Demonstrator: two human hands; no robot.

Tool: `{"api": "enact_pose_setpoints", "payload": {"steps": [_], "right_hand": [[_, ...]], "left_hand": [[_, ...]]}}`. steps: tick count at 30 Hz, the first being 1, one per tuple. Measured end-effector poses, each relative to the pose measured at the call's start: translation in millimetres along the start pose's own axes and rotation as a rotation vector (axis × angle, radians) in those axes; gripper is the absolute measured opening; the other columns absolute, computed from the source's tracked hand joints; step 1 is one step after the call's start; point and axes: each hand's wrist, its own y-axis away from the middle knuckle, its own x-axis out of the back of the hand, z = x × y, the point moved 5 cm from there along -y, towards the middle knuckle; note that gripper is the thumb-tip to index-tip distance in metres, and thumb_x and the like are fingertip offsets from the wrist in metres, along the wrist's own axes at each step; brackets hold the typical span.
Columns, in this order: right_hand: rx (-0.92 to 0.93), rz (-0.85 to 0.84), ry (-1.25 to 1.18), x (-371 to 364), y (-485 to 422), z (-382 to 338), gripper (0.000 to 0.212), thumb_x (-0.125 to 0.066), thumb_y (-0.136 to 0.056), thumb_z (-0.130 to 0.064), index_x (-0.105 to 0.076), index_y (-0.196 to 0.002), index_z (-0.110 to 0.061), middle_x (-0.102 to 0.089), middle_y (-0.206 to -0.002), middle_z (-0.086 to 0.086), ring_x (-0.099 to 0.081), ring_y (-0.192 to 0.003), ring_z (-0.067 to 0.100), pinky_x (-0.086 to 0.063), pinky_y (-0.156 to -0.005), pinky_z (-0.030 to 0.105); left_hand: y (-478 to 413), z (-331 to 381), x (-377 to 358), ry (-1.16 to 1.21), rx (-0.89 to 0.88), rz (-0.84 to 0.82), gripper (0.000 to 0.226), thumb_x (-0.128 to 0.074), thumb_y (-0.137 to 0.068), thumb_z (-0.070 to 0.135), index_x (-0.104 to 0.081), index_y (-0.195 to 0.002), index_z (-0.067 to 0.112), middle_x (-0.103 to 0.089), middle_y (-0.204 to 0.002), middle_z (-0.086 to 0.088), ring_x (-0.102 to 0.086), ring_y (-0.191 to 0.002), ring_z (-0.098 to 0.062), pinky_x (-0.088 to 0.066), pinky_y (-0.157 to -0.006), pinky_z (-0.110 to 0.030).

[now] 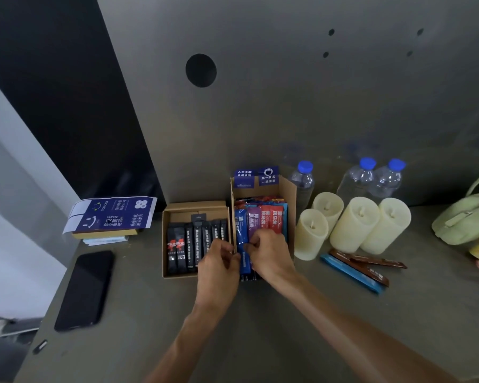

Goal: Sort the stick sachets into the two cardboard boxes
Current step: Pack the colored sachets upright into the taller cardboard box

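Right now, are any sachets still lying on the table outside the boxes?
Yes, a few sachets lie on the table in front of the candles.

The one camera sits on my head, looking forward and steeply down over my forearms at the grey desk [343, 313]. It is close and wide-angle; the back wall [288, 92] fills its upper half.

Black sachets [194, 244] in brown box [166, 244] left of hands; blue, purple, red sachets [260, 217] above; cream candles [354, 222] right.
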Motion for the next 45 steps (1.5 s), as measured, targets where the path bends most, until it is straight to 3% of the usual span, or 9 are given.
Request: {"api": "enact_pose_setpoints", "payload": {"steps": [4, 10, 13, 16, 20, 26, 31, 38, 45], "right_hand": [[-0.01, -0.022, -0.063, 8, 9, 2, 0.013, -0.071, -0.091, -0.026, -0.062, -0.087, -0.016, -0.07, -0.098, -0.001, -0.072, -0.084, 0.014, -0.063, -0.067, 0.034], [-0.054, -0.018, -0.095, 61, 51, 38, 0.008, -0.07, -0.091, -0.028, -0.066, -0.089, -0.021, -0.069, -0.09, -0.009, -0.067, -0.07, -0.002, -0.05, -0.055, 0.01], [-0.117, 0.067, 0.043, 99, 64, 84, 0.012, -0.072, -0.087, -0.025, -0.067, -0.076, -0.026, -0.067, -0.072, -0.013, -0.062, -0.072, -0.007, -0.045, -0.06, 0.009], [-0.221, 0.164, 0.181, 129, 75, 139, 0.012, -0.074, -0.082, -0.018, -0.069, -0.073, -0.024, -0.068, -0.073, -0.009, -0.064, -0.071, 0.006, -0.048, -0.065, 0.021], [-0.406, 0.164, 0.24, 153, 87, 191, 0.012, -0.065, -0.085, -0.015, -0.069, -0.076, -0.023, -0.07, -0.081, -0.001, -0.066, -0.077, 0.018, -0.052, -0.072, 0.031], [-0.47, 0.158, 0.187, 169, 94, 227, 0.019, -0.058, -0.091, -0.018, -0.071, -0.078, -0.022, -0.069, -0.073, -0.004, -0.066, -0.062, 0.01, -0.053, -0.059, 0.028], [-0.512, 0.103, 0.175, 169, 84, 243, 0.015, -0.055, -0.094, -0.026, -0.067, -0.085, -0.023, -0.069, -0.08, -0.002, -0.066, -0.069, 0.014, -0.058, -0.065, 0.035], [-0.396, 0.001, 0.277, 154, 67, 250, 0.014, -0.065, -0.091, -0.039, -0.064, -0.097, -0.026, -0.062, -0.09, -0.005, -0.058, -0.08, 0.014, -0.04, -0.065, 0.027], [-0.246, 0.042, 0.23, 161, 66, 226, 0.028, -0.071, -0.083, -0.021, -0.05, -0.068, -0.03, -0.058, -0.072, -0.011, -0.056, -0.069, 0.01, -0.044, -0.061, 0.024]], "left_hand": [[16, -5, -6, 0.0, -0.012, 0.022, 0.012, -0.064, -0.093, 0.01, -0.056, -0.095, 0.019, -0.065, -0.079, 0.005, -0.061, -0.072, 0.002, -0.048, -0.057, -0.014], [60, -8, -43, -0.035, -0.164, 0.006, 0.022, -0.07, -0.088, 0.013, -0.056, -0.084, 0.03, -0.062, -0.077, 0.012, -0.06, -0.072, -0.006, -0.046, -0.061, -0.017], [68, 21, -84, -0.091, -0.416, -0.116, 0.018, -0.063, -0.089, 0.01, -0.059, -0.095, 0.026, -0.058, -0.095, 0.012, -0.058, -0.078, -0.005, -0.048, -0.065, -0.021], [60, 45, -144, -0.263, -0.556, -0.315, 0.029, -0.054, -0.09, 0.008, -0.061, -0.116, 0.018, -0.057, -0.118, 0.001, -0.059, -0.103, -0.016, -0.05, -0.09, -0.031], [49, 60, -208, -0.51, -0.567, -0.49, 0.056, -0.053, -0.094, 0.009, -0.038, -0.148, 0.013, -0.034, -0.154, -0.004, -0.031, -0.143, -0.02, -0.025, -0.121, -0.034], [39, 45, -254, -0.835, -0.596, -0.624, 0.068, -0.041, -0.101, 0.011, -0.004, -0.158, 0.009, 0.004, -0.167, -0.008, 0.005, -0.154, -0.024, 0.001, -0.122, -0.035], [46, 34, -253, -0.905, -0.612, -0.596, 0.068, -0.046, -0.101, 0.018, -0.01, -0.158, 0.01, -0.006, -0.166, -0.009, -0.004, -0.153, -0.026, -0.004, -0.123, -0.041], [59, 28, -238, -0.837, -0.642, -0.566, 0.064, -0.042, -0.103, 0.02, -0.011, -0.158, 0.014, -0.006, -0.165, -0.004, -0.007, -0.152, -0.024, -0.015, -0.122, -0.042], [55, 45, -224, -0.67, -0.579, -0.456, 0.053, -0.052, -0.099, 0.022, -0.033, -0.148, 0.019, -0.03, -0.157, -0.003, -0.035, -0.14, -0.021, -0.029, -0.114, -0.036]]}}
